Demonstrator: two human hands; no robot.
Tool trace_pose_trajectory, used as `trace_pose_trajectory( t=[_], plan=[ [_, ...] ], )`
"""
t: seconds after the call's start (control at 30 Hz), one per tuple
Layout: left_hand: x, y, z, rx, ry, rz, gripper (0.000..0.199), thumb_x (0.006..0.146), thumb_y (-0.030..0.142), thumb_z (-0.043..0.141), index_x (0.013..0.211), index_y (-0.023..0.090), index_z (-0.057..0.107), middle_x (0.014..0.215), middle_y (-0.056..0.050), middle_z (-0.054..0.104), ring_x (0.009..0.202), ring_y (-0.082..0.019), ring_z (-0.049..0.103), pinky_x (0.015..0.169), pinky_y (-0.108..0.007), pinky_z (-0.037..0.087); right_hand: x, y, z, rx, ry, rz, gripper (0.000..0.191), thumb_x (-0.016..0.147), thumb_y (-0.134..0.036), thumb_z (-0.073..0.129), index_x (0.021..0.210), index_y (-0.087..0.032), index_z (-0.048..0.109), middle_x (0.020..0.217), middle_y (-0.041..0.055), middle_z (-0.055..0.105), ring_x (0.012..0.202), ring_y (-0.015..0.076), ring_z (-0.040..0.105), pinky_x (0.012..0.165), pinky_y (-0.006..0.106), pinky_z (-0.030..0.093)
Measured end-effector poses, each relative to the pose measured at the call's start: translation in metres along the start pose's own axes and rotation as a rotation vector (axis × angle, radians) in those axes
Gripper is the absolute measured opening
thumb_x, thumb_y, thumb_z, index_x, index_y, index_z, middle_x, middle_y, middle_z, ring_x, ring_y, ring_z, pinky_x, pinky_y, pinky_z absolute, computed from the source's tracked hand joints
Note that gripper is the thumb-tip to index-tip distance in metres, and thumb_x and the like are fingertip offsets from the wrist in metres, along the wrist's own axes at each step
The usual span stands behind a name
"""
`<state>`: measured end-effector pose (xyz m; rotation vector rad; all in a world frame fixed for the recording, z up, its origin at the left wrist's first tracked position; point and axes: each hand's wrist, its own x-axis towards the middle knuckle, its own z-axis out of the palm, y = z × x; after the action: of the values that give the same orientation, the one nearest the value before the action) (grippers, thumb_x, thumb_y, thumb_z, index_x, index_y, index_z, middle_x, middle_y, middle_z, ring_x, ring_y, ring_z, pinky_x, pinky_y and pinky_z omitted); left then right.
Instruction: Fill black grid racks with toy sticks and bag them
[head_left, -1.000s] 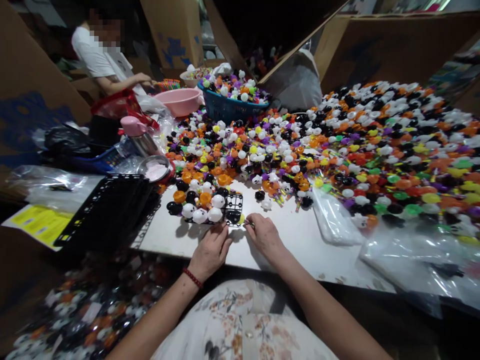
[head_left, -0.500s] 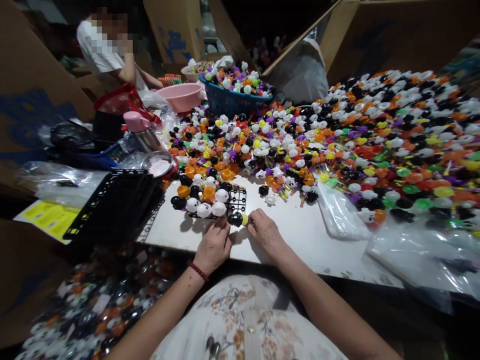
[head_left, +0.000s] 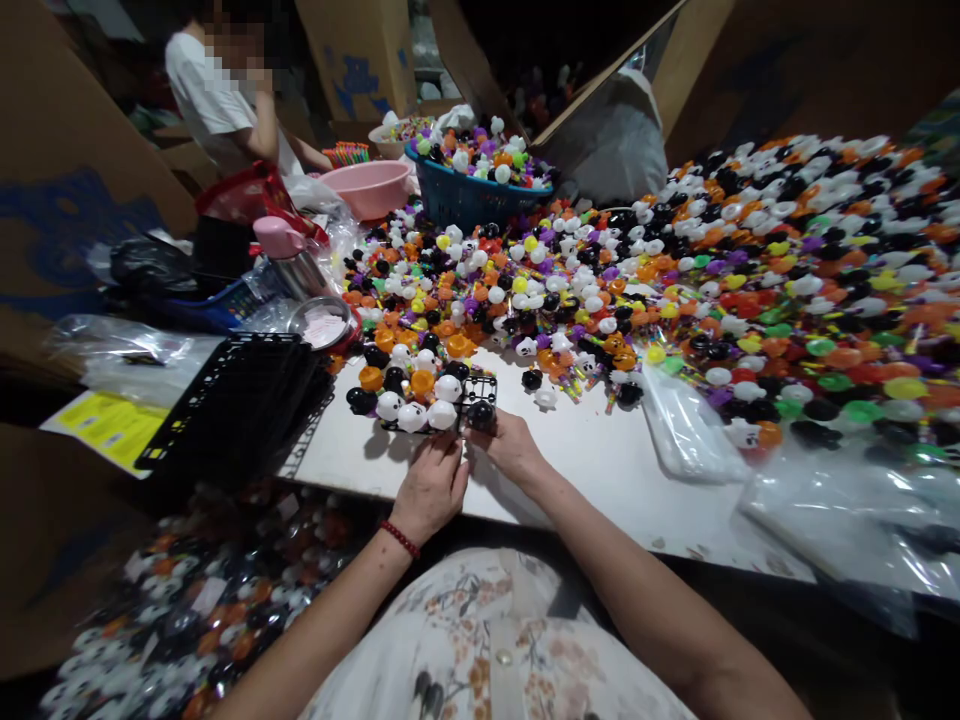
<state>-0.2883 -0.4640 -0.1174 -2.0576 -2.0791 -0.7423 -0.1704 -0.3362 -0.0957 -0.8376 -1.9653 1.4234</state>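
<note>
A black grid rack (head_left: 481,388) lies on the white table, its left part covered with white, orange and black topped pieces (head_left: 412,416). My left hand (head_left: 431,487) is closed at the rack's front edge, its fingertips against the edge. My right hand (head_left: 512,447) pinches a black-topped piece (head_left: 481,415), which stands over the open right end of the rack. Its lower part is hidden by the fingers and the rack. A large heap of coloured pieces (head_left: 555,300) lies behind the rack.
Stacked black racks (head_left: 232,400) and a metal bowl (head_left: 346,325) are at left. Clear plastic bags (head_left: 686,425) lie at right. Behind are a blue basket (head_left: 480,198), a pink basin (head_left: 369,190) and a person in white (head_left: 214,105). Bagged pieces (head_left: 180,610) sit below the table.
The black-topped piece, lying sideways between my hands before, is now upright over the rack's right end. My right hand has moved slightly left and up with it. My left hand stays at the edge.
</note>
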Motion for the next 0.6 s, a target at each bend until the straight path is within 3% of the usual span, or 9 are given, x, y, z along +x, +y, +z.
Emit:
trace_pose_trajectory(
  t=[0.2, 0.6],
  plan=[
    [0.000, 0.001, -0.001, -0.012, -0.018, -0.001, 0.034, 0.092, 0.017, 0.047, 0.125, 0.013, 0.056, 0.129, -0.016, 0.057, 0.126, -0.029, 0.050, 0.111, -0.049, 0.043, 0.009, -0.003, 0.000, -0.224, -0.058, 0.002, 0.013, 0.077, -0.017, 0.061, 0.087, -0.017, 0.070, 0.077, 0.0015, 0.071, 0.071, 0.0167, 0.061, 0.064, 0.024, 0.044],
    [-0.002, 0.001, -0.001, -0.017, -0.020, -0.026, 0.036, 0.091, 0.017, 0.049, 0.126, 0.014, 0.055, 0.128, -0.016, 0.058, 0.125, -0.030, 0.050, 0.110, -0.050, 0.045, 0.016, -0.017, -0.004, -0.349, -0.163, -0.059, 0.010, 0.076, -0.015, 0.060, 0.080, -0.017, 0.069, 0.073, 0.0015, 0.069, 0.066, 0.0159, 0.057, 0.059, 0.023, 0.039]
  ],
)
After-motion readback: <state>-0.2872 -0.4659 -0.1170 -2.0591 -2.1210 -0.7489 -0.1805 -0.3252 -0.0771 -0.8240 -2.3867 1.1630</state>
